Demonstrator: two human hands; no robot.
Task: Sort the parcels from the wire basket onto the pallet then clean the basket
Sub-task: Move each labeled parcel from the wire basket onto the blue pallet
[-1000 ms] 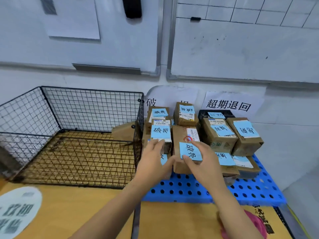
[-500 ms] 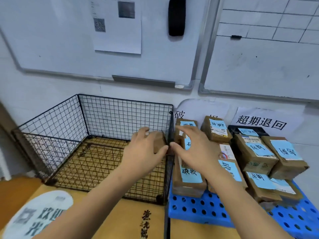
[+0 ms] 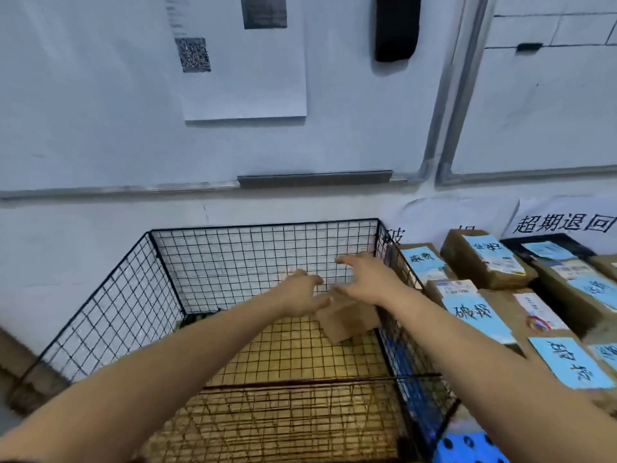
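Note:
A black wire basket [image 3: 233, 262] stands on the wooden table. One plain brown parcel [image 3: 347, 317] lies tilted in its far right corner. Both my arms reach into the basket. My left hand [image 3: 300, 294] hovers at the parcel's left edge with fingers spread. My right hand [image 3: 367, 279] is just above the parcel, fingers stretched toward the back mesh. Neither hand grips it. To the right, several brown parcels with blue labels [image 3: 477, 312] lie on the blue pallet [image 3: 467, 447].
A whiteboard with a taped paper sheet [image 3: 243, 61] and a black eraser [image 3: 397, 26] hangs behind the basket. Paper signs with black characters [image 3: 564, 223] are on the wall behind the pallet. The basket's right mesh wall separates it from the pallet.
My hands left the labelled parcels on the pallet and moved left into the basket, reaching deep to the last brown parcel in the corner. The view swung left and closer.

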